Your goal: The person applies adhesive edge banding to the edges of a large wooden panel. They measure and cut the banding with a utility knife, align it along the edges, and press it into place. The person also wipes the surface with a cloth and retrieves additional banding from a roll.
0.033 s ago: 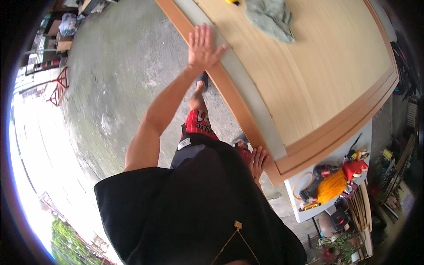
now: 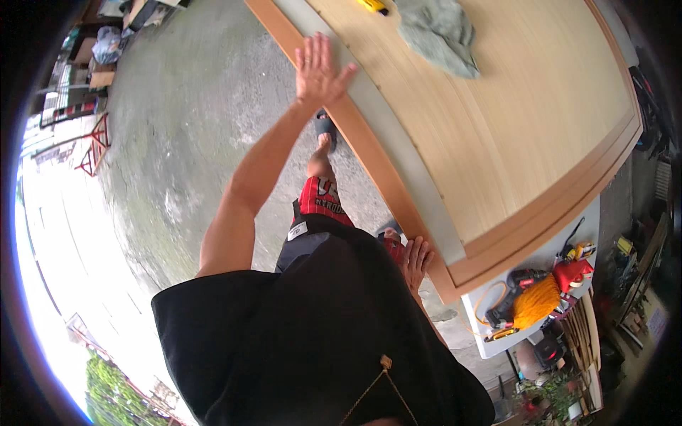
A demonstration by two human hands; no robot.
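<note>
A large wooden panel point(image 2: 526, 142) with a pale wood-grain face lies in front of me, bordered by an orange-brown frame point(image 2: 380, 163). Along the frame's inner side runs a grey strip point(image 2: 401, 138). My left hand point(image 2: 321, 74) rests flat across the frame's near left edge, thumb spread, fingertips reaching toward the strip. Close to the near corner, my right hand point(image 2: 416, 261) lays its fingers over the frame's edge; its thumb is hidden. Neither hand holds a loose thing. A grey-green cloth point(image 2: 439, 35) and a yellow tool point(image 2: 374, 6) lie on the panel's far part.
Beyond the near corner, a white board point(image 2: 476, 323) carries a cordless drill point(image 2: 513, 292), an orange fluffy duster point(image 2: 538, 302) and a red item point(image 2: 570, 275). Wooden strips point(image 2: 581, 330) and a plant stand below it. Concrete floor point(image 2: 185, 142) stretches left, with a red metal stand point(image 2: 94, 145).
My left hand has slid slightly left on the frame. The panel, cloth and yellow tool sit a little lower in view, showing more of the tool. My right hand stays at the corner.
</note>
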